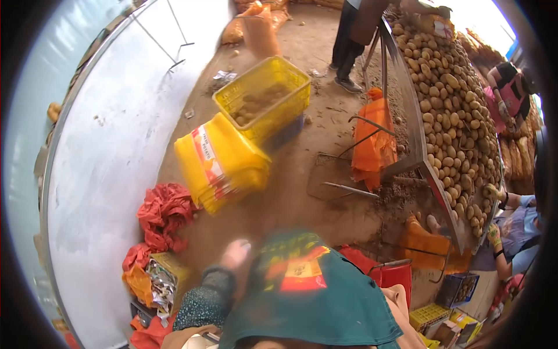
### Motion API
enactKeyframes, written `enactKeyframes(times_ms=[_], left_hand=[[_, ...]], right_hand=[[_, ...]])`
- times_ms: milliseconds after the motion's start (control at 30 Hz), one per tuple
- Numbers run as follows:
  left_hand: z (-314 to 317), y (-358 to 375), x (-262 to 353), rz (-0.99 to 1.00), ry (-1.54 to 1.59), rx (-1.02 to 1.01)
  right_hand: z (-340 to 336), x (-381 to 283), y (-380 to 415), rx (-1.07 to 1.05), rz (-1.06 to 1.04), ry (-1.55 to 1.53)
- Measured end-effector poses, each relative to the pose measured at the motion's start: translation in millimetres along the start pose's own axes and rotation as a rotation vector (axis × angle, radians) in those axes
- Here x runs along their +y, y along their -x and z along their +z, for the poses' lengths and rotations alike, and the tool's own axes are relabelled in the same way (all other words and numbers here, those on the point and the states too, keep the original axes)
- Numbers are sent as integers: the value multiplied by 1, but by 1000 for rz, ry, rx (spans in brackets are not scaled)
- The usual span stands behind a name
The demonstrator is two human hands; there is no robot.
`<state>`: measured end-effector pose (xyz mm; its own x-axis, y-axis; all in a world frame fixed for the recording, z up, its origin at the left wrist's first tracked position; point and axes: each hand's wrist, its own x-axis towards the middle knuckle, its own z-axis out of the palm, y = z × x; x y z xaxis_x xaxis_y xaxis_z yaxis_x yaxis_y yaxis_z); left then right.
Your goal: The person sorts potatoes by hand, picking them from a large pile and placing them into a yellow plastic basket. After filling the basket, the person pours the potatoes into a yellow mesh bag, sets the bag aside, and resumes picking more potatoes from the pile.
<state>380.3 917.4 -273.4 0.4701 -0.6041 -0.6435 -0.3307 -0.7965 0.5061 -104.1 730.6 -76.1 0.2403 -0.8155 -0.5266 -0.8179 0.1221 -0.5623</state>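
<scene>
One hand is seen in the head view: the left hand [235, 254], blurred, just beside the green apron [302, 302]. Whether it is open or closed cannot be told, and no object can be made out in it. The right hand is not seen. No handling step can be made out with certainty; for the stack of folded yellow sacks [224, 160] to be gripped, a forward reach would, it is judged, be called for. One such stack is counted, ahead of the left hand and slightly to its left; its layers are too blurred to be numbered.

Beyond the stack, one yellow crate [296, 99] is partly filled with potatoes [264, 102]. One heap of red netting [165, 215] is seen to the hand's left, near one white sheet [110, 134]. Well to the hand's right, one sloping table [430, 174] is covered with a potato pile [450, 116], too many to be counted. Three other people are seen: one standing person [349, 41] far ahead and rightward, and two at the far right, one in pink and black [511, 96], one in light-blue sleeves [520, 262].
</scene>
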Motion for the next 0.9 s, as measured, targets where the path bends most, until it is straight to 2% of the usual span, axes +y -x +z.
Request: enactKeyframes(times_ms=[67,133,200,300,400,433,533,567,667,700,800,833,900], left_hand=[[-36,-20,55,17,-80,86],[-51,-55,84,77,-37,246],[-66,-113,107,166,-29,232],[-89,-194,155,303,-426,151],[-106,-252,202,346,-692,94],[-101,-290,198,271,-774,-31],[-83,-352,157,507,-987,190],[-93,-355,174,421,-1099,27],[-87,-408,151,472,-1201,-95],[-89,-418,146,481,-1201,-108],[-120,-403,183,380,-1125,-145],[-129,-398,184,415,-1010,-34],[-149,-398,164,356,-717,144]], right_hand=[[-21,-44,-18,87,-86,-3],[-55,-113,-36,222,-208,14],[-93,-196,-60,385,-350,26],[-133,-317,-100,605,-522,16],[-140,-394,-152,704,-547,-45],[-132,-403,-171,686,-502,-89],[-75,-385,-214,501,-225,-288],[-53,-370,-220,408,-149,-379],[-2,-351,-230,266,72,-524],[7,-348,-232,269,85,-510],[23,-337,-235,294,-24,-317],[23,-336,-235,282,-29,-301],[22,-334,-234,268,-59,-275]])
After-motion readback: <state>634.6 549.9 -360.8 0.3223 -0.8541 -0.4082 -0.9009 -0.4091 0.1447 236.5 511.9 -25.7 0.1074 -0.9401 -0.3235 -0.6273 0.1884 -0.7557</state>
